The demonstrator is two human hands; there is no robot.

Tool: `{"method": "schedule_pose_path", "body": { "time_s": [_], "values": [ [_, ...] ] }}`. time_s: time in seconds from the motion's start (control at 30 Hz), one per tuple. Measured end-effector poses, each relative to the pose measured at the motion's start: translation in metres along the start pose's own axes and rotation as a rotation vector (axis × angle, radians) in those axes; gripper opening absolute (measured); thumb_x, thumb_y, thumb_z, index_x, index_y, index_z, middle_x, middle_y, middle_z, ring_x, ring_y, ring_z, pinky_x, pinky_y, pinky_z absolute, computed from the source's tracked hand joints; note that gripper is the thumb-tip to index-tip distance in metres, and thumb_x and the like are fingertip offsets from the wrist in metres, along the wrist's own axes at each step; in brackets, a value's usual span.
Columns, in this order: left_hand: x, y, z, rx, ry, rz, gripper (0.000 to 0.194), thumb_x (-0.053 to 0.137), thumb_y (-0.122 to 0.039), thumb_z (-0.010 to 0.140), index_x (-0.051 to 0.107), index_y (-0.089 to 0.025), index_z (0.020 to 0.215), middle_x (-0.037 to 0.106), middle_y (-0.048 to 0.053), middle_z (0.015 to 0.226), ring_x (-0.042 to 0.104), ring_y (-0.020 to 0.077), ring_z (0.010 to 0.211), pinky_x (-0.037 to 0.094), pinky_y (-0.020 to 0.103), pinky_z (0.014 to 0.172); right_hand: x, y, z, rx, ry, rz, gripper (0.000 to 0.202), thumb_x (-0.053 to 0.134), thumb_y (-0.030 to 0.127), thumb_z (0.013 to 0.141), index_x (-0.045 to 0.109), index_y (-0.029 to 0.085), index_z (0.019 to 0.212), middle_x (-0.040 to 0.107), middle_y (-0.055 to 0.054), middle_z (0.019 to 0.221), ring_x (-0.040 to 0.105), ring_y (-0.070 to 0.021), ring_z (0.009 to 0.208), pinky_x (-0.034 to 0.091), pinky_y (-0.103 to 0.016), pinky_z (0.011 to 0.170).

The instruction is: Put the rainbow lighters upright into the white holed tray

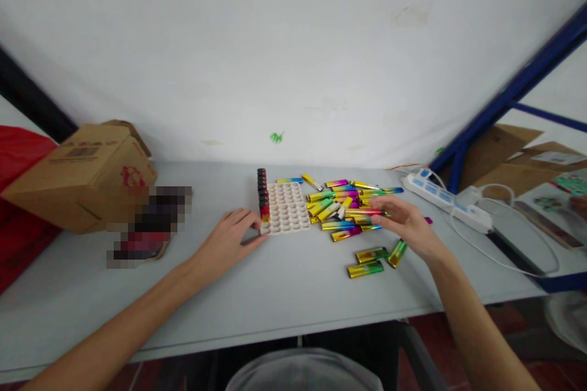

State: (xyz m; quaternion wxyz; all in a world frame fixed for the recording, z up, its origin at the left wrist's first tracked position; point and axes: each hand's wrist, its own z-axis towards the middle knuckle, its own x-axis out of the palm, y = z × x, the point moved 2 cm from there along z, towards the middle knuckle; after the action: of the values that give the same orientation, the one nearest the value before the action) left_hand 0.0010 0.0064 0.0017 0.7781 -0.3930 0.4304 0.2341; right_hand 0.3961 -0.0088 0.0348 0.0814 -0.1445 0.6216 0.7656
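A white tray (287, 230) with rows of small holes lies on the table, and several lighters (263, 192) with black tops stand upright along its left edge. My left hand (233, 229) grips the near left corner of this tray between thumb and fingers. To the right of the tray is a loose pile of shiny lighters (337, 226) in yellow, green, blue and pink. Over the pile's right side, my right hand (406, 223) has its thumb and fingers closed on a red and gold lighter (360, 212), which lies sideways.
Three green and gold lighters (365, 269) lie nearer the table's front edge. On the left are a cardboard box (87, 177) and a blurred-out object (147, 226). A white power strip (447, 200) with cables lies at right, beside a blue metal frame (504, 104).
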Motion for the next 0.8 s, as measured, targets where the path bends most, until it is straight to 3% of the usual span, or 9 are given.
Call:
{"method": "schedule_pose_path", "body": {
  "time_s": [0.13, 0.23, 0.3, 0.4, 0.53, 0.63, 0.8],
  "values": [
    [-0.001, 0.0, 0.0, -0.051, 0.006, 0.003, 0.02, 0.066, -0.038, 0.09, 0.054, -0.022, 0.086, 0.065, 0.001, 0.093, 0.062, 0.0223, 0.093, 0.044, 0.039, 0.091, 0.032, 0.021, 0.021, -0.002, -0.104, 0.358, 0.026, 0.075, 0.047, 0.085, 0.069, 0.024, 0.093, 0.066, -0.002, 0.092, 0.064, -0.0164, 0.082, 0.055, -0.03, 0.075],
    [-0.001, 0.001, 0.0, -0.057, 0.005, 0.01, 0.022, 0.067, -0.039, 0.089, 0.054, -0.021, 0.086, 0.064, 0.001, 0.092, 0.061, 0.0224, 0.093, 0.043, 0.038, 0.091, 0.068, 0.045, 0.036, 0.03, 0.018, 0.564, 0.03, 0.066, 0.054, 0.091, 0.06, 0.024, 0.091, 0.06, 0.002, 0.082, 0.056, -0.0115, 0.064, 0.051, -0.025, 0.059],
    [0.0, 0.003, 0.001, -0.052, 0.003, 0.011, 0.022, 0.067, -0.039, 0.089, 0.054, -0.021, 0.086, 0.064, 0.001, 0.092, 0.061, 0.0221, 0.093, 0.043, 0.038, 0.091, 0.093, 0.056, 0.043, 0.088, 0.149, 0.574, 0.032, 0.062, 0.057, 0.093, 0.055, 0.026, 0.095, 0.048, 0.007, 0.068, 0.04, -0.008, 0.048, 0.04, -0.02, 0.046],
    [0.002, 0.004, 0.001, -0.036, -0.004, 0.014, 0.021, 0.067, -0.037, 0.09, 0.054, -0.021, 0.086, 0.064, 0.001, 0.092, 0.061, 0.0217, 0.093, 0.043, 0.037, 0.09, 0.125, 0.057, 0.05, 0.104, 0.188, 0.395, 0.039, 0.06, 0.062, 0.092, 0.051, 0.024, 0.088, 0.033, 0.01, 0.059, 0.023, -0.0071, 0.044, 0.023, -0.019, 0.04],
    [0.003, 0.004, 0.0, -0.022, -0.011, 0.019, 0.021, 0.067, -0.039, 0.09, 0.054, -0.022, 0.085, 0.065, 0.0, 0.091, 0.061, 0.0213, 0.092, 0.043, 0.036, 0.089, 0.154, 0.043, 0.052, -0.034, 0.018, 0.038, 0.053, 0.057, 0.062, 0.091, 0.04, 0.021, 0.06, 0.031, 0.006, 0.056, 0.03, -0.0093, 0.052, 0.023, -0.024, 0.048],
    [0.002, 0.004, -0.001, -0.02, -0.008, 0.018, 0.022, 0.066, -0.04, 0.091, 0.055, -0.022, 0.086, 0.066, 0.001, 0.092, 0.062, 0.0215, 0.093, 0.043, 0.037, 0.09, 0.164, 0.035, 0.048, -0.065, -0.08, -0.155, 0.052, 0.053, 0.054, 0.091, 0.035, 0.022, 0.054, 0.03, 0.005, 0.054, 0.031, -0.01, 0.054, 0.022, -0.026, 0.052],
    [0.0, 0.003, 0.001, -0.025, 0.002, 0.018, 0.022, 0.066, -0.041, 0.09, 0.056, -0.022, 0.086, 0.066, 0.001, 0.092, 0.062, 0.0222, 0.093, 0.043, 0.038, 0.09, 0.165, 0.035, 0.043, -0.108, -0.096, -0.275, 0.04, 0.048, 0.043, 0.09, 0.04, 0.021, 0.057, 0.038, 0.004, 0.055, 0.036, -0.0111, 0.055, 0.023, -0.027, 0.055]
  ]
}}
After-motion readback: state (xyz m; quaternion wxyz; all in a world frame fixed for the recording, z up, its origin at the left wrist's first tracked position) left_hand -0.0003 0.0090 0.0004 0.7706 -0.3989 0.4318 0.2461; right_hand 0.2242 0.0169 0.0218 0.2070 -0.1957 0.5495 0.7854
